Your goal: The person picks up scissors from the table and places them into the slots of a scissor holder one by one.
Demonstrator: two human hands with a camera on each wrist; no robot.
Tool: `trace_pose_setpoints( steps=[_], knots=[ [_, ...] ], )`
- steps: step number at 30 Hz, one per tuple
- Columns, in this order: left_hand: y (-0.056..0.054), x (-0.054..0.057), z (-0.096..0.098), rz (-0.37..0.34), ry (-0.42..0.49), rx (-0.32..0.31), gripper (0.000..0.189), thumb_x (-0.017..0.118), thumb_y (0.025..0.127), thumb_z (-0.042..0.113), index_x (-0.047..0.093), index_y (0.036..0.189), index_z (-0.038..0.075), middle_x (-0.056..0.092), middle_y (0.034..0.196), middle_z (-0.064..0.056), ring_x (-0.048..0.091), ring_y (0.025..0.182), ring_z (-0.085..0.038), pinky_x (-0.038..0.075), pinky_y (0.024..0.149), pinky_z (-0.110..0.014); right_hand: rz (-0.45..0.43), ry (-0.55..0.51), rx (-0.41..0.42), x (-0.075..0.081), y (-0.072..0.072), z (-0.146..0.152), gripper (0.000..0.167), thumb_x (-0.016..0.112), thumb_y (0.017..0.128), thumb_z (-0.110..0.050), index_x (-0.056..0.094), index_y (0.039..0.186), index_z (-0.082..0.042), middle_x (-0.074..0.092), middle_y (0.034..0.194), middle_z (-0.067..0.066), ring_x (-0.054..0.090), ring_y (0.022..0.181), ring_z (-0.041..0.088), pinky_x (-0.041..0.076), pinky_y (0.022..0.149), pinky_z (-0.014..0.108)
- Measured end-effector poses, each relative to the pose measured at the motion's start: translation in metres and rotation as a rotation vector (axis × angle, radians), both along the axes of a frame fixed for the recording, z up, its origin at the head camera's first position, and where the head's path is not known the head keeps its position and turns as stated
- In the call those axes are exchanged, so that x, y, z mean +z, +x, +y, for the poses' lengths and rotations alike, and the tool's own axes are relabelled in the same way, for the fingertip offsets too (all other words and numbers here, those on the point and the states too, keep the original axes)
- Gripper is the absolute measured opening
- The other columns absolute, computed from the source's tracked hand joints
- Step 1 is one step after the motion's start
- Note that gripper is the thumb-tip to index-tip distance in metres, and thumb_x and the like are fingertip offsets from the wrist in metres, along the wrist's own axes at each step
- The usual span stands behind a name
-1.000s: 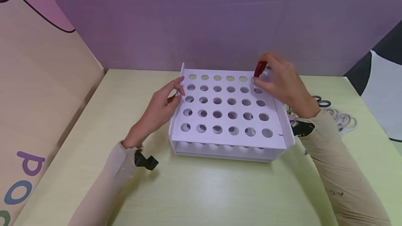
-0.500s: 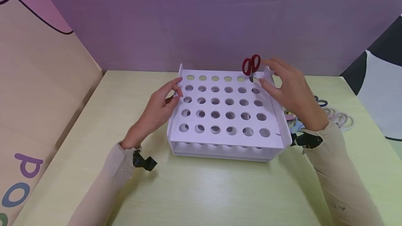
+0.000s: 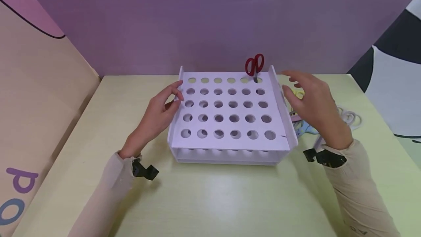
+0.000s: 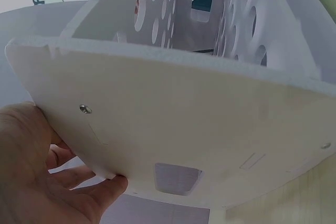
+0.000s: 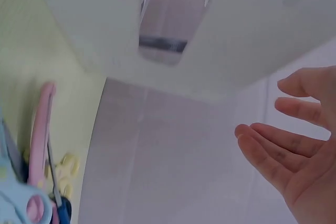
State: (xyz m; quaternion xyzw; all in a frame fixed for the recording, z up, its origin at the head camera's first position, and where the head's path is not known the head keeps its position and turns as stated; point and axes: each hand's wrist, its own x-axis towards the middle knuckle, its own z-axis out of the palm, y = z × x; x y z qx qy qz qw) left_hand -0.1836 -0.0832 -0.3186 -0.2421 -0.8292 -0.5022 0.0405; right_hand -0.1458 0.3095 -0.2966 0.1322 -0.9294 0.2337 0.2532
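Observation:
A white rack [image 3: 210,111] with rows of round holes stands on the table in the head view. Red-handled scissors [image 3: 254,70] stand upright in the back row's rightmost hole, handles up. My left hand [image 3: 157,107] holds the rack's left side panel [image 4: 157,114], fingers curled at its upper edge; the left wrist view shows a fingertip against the outer face. My right hand [image 3: 312,100] hovers just beyond the right side panel, fingers spread and slightly bent around nothing. That panel's outer face [image 5: 226,35] and its cutout appear above the hand in the right wrist view.
Several scissors lie in a pile right of the rack, partly behind my right forearm: light blue ones [image 3: 306,128], yellow ones [image 3: 298,93], white-handled ones [image 3: 351,117] and pink ones [image 5: 39,135]. A purple partition [image 3: 164,21] rises behind the table.
My right hand has let go of the red scissors in the back-row hole and moved right, past the rack's side panel. The left hand has kept its place on the rack.

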Motion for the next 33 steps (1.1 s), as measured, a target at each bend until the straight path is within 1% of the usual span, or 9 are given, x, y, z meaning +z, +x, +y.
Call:
trace_pose_setpoints(
  steps=[6,12,18,21,23,25,29,31,33],
  knots=[
    [0.001,0.001,-0.006,0.015,-0.015,0.008,0.008,0.050,0.100,0.002,0.057,0.101,0.006,0.044,0.153,0.000,0.038,0.142,-0.016,0.045,0.105,-0.038,0.001,-0.004,-0.024,-0.001,-0.005,0.019,0.034,0.058,0.095,-0.010,0.063,0.127,-0.003,0.066,0.124,0.018,0.065,0.103,0.034,0.055,0.080,0.054],
    [0.002,0.002,-0.009,0.026,-0.007,0.006,0.008,0.050,0.100,0.001,0.057,0.101,0.006,0.045,0.152,-0.001,0.039,0.141,-0.016,0.045,0.105,-0.038,-0.084,-0.013,-0.052,-0.008,-0.010,0.038,0.034,0.057,0.096,-0.013,0.061,0.127,0.000,0.065,0.121,0.023,0.064,0.102,0.039,0.053,0.084,0.058],
    [0.003,0.001,-0.005,0.009,0.013,-0.002,0.007,0.051,0.100,0.001,0.057,0.102,0.003,0.045,0.153,0.000,0.038,0.142,-0.017,0.044,0.106,-0.039,-0.153,0.022,-0.078,-0.022,-0.002,0.057,0.036,0.058,0.097,-0.017,0.059,0.129,0.000,0.067,0.115,0.028,0.068,0.092,0.045,0.052,0.079,0.061],
    [0.003,0.001,-0.004,0.009,0.013,-0.001,0.007,0.051,0.100,0.001,0.057,0.102,0.003,0.045,0.153,-0.001,0.038,0.142,-0.019,0.044,0.105,-0.039,-0.196,0.062,-0.071,-0.030,0.003,0.065,0.038,0.061,0.096,-0.017,0.058,0.130,0.001,0.067,0.109,0.029,0.068,0.089,0.045,0.051,0.077,0.061],
    [0.002,0.002,-0.003,0.016,0.011,-0.001,0.008,0.050,0.100,0.000,0.057,0.101,0.004,0.045,0.152,-0.001,0.039,0.142,-0.019,0.044,0.105,-0.039,-0.252,0.083,-0.066,-0.034,0.005,0.071,0.041,0.064,0.095,-0.016,0.056,0.131,0.002,0.066,0.107,0.028,0.066,0.090,0.043,0.051,0.076,0.060],
    [0.001,0.002,-0.003,0.019,0.015,-0.007,0.008,0.050,0.099,0.000,0.057,0.101,0.004,0.046,0.152,-0.001,0.039,0.142,-0.019,0.045,0.105,-0.039,-0.338,0.107,-0.063,-0.037,0.006,0.075,0.047,0.067,0.093,-0.016,0.052,0.132,0.004,0.063,0.105,0.029,0.063,0.090,0.041,0.049,0.075,0.057],
    [-0.001,0.000,-0.002,0.012,0.012,-0.012,0.008,0.050,0.099,0.000,0.057,0.101,0.003,0.045,0.153,-0.001,0.038,0.142,-0.018,0.044,0.105,-0.039,-0.563,0.135,-0.054,-0.041,0.006,0.084,0.055,0.071,0.090,-0.017,0.045,0.133,0.008,0.057,0.106,0.031,0.057,0.094,0.042,0.048,0.075,0.056],
    [-0.002,-0.002,-0.001,0.008,0.007,-0.009,0.008,0.050,0.099,0.000,0.057,0.101,0.004,0.045,0.153,-0.002,0.038,0.142,-0.019,0.044,0.105,-0.040,-0.636,0.165,-0.039,-0.043,0.005,0.087,0.054,0.072,0.090,-0.017,0.046,0.130,0.009,0.057,0.107,0.031,0.057,0.094,0.042,0.049,0.076,0.056],
    [-0.002,-0.002,0.000,0.006,0.006,-0.009,0.008,0.050,0.099,0.000,0.057,0.101,0.004,0.045,0.153,-0.002,0.038,0.142,-0.018,0.044,0.105,-0.040,-0.674,0.191,-0.027,-0.045,0.005,0.089,0.051,0.073,0.089,-0.017,0.050,0.127,0.007,0.059,0.107,0.030,0.059,0.093,0.040,0.050,0.076,0.055]
  ],
)
